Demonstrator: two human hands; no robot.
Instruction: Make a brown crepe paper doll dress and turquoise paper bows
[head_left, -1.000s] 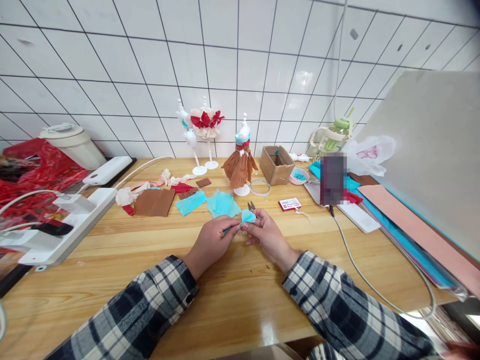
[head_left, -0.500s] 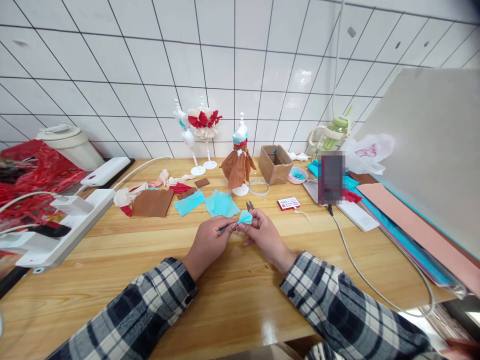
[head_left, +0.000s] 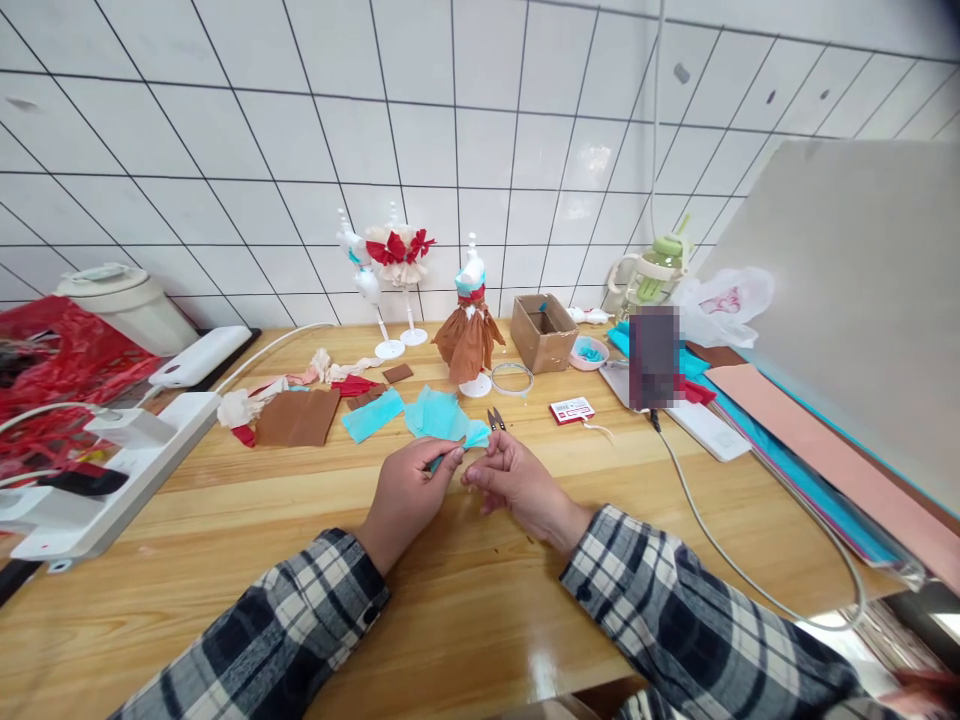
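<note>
My left hand (head_left: pixel 411 488) is closed in a pinch on a small gathered piece of turquoise crepe paper (head_left: pixel 476 434), which fans out beyond the fingertips. Just right of it, my right hand (head_left: pixel 519 486) has its thumb and forefinger pressed together, apart from the paper; whatever it grips is too small to make out. Small thread snips (head_left: pixel 496 420) lie behind the right fingers. Beyond my left hand are flat turquoise crepe paper sheets (head_left: pixel 433 412) and another turquoise strip (head_left: pixel 373 416).
Behind stand a mini dress form in a brown skirt (head_left: pixel 469 345) and two more forms (head_left: pixel 403 260). A cardboard box (head_left: pixel 541 345), a wire ring (head_left: pixel 512 378), a red-and-white packet (head_left: pixel 571 411) and a phone (head_left: pixel 654 358) are rightward. Leftward are brown paper (head_left: pixel 296 418) and a power strip (head_left: pixel 127 480).
My right hand has let go of the turquoise paper and drawn slightly away. The paper stays in my left hand, its fanned end now clear of the right fingers. The camera view has shifted slightly.
</note>
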